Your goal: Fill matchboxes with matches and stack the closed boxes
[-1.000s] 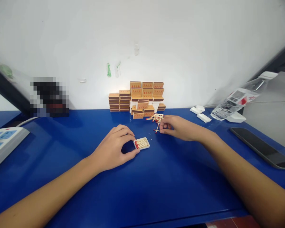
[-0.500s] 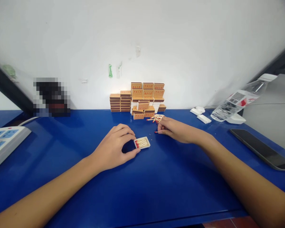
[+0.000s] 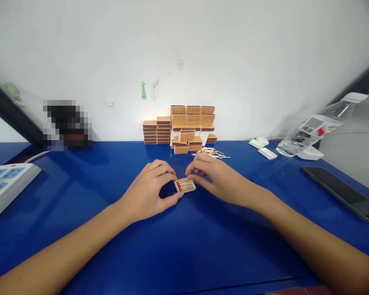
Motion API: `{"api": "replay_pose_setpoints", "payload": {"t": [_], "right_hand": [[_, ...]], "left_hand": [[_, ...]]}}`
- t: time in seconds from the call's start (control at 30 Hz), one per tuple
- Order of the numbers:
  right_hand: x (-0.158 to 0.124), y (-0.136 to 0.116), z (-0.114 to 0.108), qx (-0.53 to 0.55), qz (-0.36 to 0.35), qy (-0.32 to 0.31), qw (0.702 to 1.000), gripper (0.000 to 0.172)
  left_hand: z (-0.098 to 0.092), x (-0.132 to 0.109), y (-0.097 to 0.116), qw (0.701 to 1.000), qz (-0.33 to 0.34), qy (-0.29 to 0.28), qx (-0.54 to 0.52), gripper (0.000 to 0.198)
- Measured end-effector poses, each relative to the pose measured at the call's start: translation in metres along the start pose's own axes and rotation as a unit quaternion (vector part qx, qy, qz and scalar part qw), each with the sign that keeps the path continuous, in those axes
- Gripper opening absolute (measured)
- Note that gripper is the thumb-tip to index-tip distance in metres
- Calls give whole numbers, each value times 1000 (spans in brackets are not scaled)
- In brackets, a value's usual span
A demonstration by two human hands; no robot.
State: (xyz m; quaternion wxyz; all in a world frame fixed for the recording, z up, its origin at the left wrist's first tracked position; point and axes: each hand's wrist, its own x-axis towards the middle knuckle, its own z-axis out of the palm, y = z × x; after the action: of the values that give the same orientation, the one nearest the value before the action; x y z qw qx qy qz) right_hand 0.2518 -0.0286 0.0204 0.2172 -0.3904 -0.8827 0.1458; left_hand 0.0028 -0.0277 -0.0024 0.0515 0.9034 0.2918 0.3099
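Note:
A small white matchbox tray [image 3: 190, 190] lies on the blue table, partly filled with matches [image 3: 185, 185] whose red heads point left. My left hand [image 3: 150, 190] grips the tray's left end, with the thumb at the near corner and a finger at the far corner. My right hand [image 3: 213, 176] is pinched at the tray's far right edge, its fingertips just over the matches. The match in this pinch is hard to tell from those in the tray. Behind my right hand lies a loose pile of matches [image 3: 213, 152], partly covered by the hand.
Stacked matchboxes [image 3: 192, 119] stand against the wall, with a lower stack [image 3: 156, 133] to their left. On the right are white pieces [image 3: 267, 153], a tilted plastic bottle [image 3: 313, 125] and a phone [image 3: 341, 192]. A power strip [image 3: 12, 184] sits at the left.
My right hand has moved left and nearer, from the loose pile, with a match pinched in it, to the tray. My left hand has stayed on the tray.

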Motion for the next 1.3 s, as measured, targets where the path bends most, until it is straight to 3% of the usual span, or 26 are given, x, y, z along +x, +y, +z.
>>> {"api": "replay_pose_setpoints", "payload": {"t": [0.2,0.37,0.47,0.57,0.87,1.13,1.3], "right_hand": [[0,15,-18,-37,-11,37,999,14],[-4,66,-47,-147,76,119,979,16],[-9,99,-62,-185,139,95,968,14],[-12,114,-64,-162,158,49,973,16],[2,112,-33,-119,127,-3,985,25],[-4,108,-38,-110,144,-43,983,30],[-8,104,-51,-126,151,-28,980,32]], "left_hand": [[1,0,1,999,-11,19,-25,20],[2,-1,-2,1000,-21,-2,-19,20],[2,-1,-3,1000,-24,-4,-16,21],[1,0,-2,1000,-22,-15,-14,21],[1,0,-2,1000,-16,-8,-13,20],[0,0,-3,1000,-10,2,-12,20],[0,1,-3,1000,-15,-2,-10,20]]}}
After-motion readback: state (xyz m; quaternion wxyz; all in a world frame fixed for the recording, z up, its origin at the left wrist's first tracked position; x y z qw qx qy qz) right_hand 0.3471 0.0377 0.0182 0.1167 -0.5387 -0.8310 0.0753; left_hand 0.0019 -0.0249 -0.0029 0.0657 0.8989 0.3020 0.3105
